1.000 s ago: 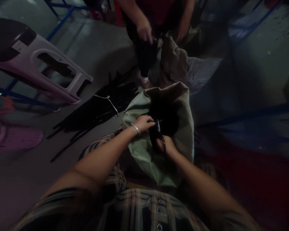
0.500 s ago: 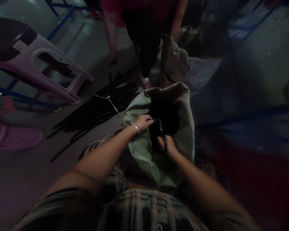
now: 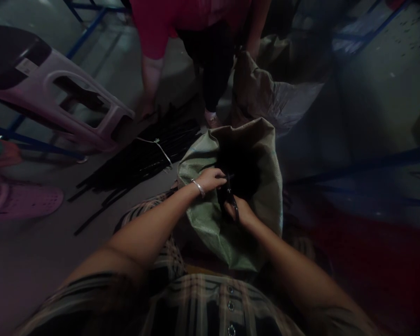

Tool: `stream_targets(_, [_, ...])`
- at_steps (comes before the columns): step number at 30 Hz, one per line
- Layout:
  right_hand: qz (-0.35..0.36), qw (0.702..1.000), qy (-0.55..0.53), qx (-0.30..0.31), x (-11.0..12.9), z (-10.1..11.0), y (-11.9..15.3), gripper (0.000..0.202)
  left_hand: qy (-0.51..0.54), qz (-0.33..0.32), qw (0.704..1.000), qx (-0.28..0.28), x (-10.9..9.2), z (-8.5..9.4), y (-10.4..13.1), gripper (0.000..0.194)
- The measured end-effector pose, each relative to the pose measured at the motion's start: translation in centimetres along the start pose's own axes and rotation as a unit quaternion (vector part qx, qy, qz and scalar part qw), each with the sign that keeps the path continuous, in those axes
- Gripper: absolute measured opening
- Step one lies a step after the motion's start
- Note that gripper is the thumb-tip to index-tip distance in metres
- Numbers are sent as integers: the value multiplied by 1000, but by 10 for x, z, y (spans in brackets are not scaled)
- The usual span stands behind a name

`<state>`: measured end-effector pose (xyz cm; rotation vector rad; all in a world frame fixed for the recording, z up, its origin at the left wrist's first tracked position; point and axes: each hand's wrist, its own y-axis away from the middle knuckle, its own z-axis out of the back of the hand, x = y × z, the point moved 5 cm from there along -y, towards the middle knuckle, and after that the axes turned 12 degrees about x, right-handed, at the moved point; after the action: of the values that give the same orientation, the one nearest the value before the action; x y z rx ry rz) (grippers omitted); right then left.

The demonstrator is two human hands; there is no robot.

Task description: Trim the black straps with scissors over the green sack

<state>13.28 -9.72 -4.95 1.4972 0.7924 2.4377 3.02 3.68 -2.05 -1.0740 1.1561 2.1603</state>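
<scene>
My right hand [image 3: 244, 212] is closed round the dark handles of a pair of scissors [image 3: 235, 210], just inside the mouth of a greenish woven sack [image 3: 213, 235]. The blades point away from me toward my left fingertips and look nearly closed. My left hand [image 3: 211, 178], with a silver bracelet at the wrist, pinches close to the blade tips. Whatever lies between those fingers is too dark to make out. Black material [image 3: 243, 170] fills the shadowed inside of the sack, its pieces indistinct.
On the floor at left lies a bundle of long black strips [image 3: 143, 161] tied with pale string [image 3: 164, 151]. A co-worker's hand [image 3: 147, 108] reaches to its far end. Another sack [image 3: 255, 88] stands behind mine. A plastic stool [image 3: 49, 88] and pink basket [image 3: 35, 199] are at left.
The scissor blades have come closer together and shifted slightly left, with my right hand. My left hand has barely moved. The co-worker has leaned lower, reaching left and down toward the strips.
</scene>
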Motion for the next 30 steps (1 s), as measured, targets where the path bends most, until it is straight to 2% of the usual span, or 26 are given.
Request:
stream_targets(3, [11, 1000, -13, -2, 3, 2, 2, 18, -23, 0, 1000, -3, 1, 3, 0, 18])
stream_targets(8, [-18, 998, -60, -7, 7, 3, 4, 23, -56, 8, 998, -21, -3, 10, 4, 24])
stream_targets(14, [-27, 995, -100, -16, 13, 4, 9, 24, -12, 8, 1000, 15, -3, 9, 5, 22])
stream_targets(18, [-28, 992, -122, -28, 10, 2, 8, 27, 1, 17, 1000, 11, -1, 9, 4, 22])
stream_targets(21, [-40, 989, -137, -24, 5, -2, 6, 26, -16, 25, 1000, 2, -1, 11, 5, 28])
stream_targets(25, [-29, 990, -138, -32, 4, -2, 5, 25, -59, 2, 998, -14, -4, 15, 4, 26])
stream_targets(30, [-19, 993, -117, -12, 9, 1, 7, 22, -32, -15, 999, 39, -1, 9, 1, 26])
